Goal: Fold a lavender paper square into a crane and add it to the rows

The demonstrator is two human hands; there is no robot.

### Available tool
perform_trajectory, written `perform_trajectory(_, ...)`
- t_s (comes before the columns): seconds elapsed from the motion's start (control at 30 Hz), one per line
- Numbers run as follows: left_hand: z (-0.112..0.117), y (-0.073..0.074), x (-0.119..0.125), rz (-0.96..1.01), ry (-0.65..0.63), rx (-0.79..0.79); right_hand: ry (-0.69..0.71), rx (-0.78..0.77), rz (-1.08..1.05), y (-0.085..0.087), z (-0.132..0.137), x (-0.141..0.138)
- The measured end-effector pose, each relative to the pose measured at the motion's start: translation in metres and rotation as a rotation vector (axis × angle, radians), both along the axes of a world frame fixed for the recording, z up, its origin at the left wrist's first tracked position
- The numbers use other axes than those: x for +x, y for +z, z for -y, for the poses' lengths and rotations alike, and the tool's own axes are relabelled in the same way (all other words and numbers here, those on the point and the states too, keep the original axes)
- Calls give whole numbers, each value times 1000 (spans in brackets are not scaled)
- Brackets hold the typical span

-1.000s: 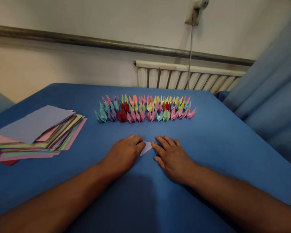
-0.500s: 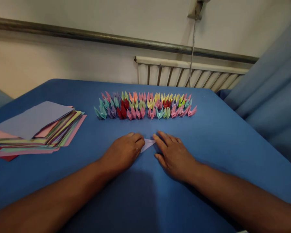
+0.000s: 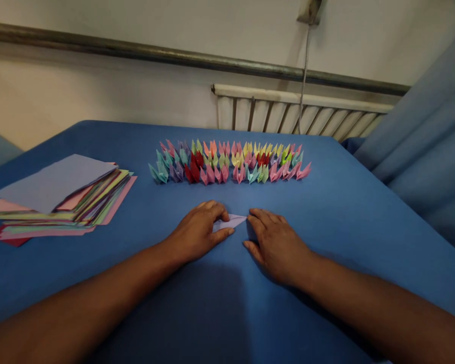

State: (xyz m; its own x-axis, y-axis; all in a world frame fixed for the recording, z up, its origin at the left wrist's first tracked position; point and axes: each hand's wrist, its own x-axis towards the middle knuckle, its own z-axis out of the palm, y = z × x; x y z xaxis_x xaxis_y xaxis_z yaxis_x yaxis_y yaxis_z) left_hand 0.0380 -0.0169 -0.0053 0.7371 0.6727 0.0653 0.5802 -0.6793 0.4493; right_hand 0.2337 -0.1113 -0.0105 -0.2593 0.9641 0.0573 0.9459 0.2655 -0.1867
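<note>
One blue table [image 3: 337, 212] fills most of the view, with a hanging curtain [image 3: 432, 151] at the far right. A loose stack of coloured paper [image 3: 60, 187] lies on the left, and rows of small paper birds [image 3: 237, 161] stand across the far middle. Nearer, the left hand [image 3: 199, 227] has shifted its hold: its thumb has come out from the fingers, and the two now stand apart. The right hand [image 3: 275, 240] rests flat, thumb away from its fingers. Between them, on the table, lies a pale purple folded piece [image 3: 235, 220], its narrow tip at the right fingertips; more of it shows now, suggesting an adjusted hold rather than a release.
</note>
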Motion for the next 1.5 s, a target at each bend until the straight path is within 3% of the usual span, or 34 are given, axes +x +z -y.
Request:
perform_trajectory(0.27, -1, 1, 3, 57, 42, -52, 4, -12, -1, 3, 3, -2)
perform_trajectory(0.83, 0, -2, 4, 18, 81, 3, 17, -19, 54, 7, 2, -3)
perform_trajectory(1.13, 2, 0, 0, -38, -88, 124, -39, 11, -23, 1, 1, -2)
perform_trajectory(1.5, 1, -3, -2, -31, -28, 112, 33, -20, 2, 0, -2, 3)
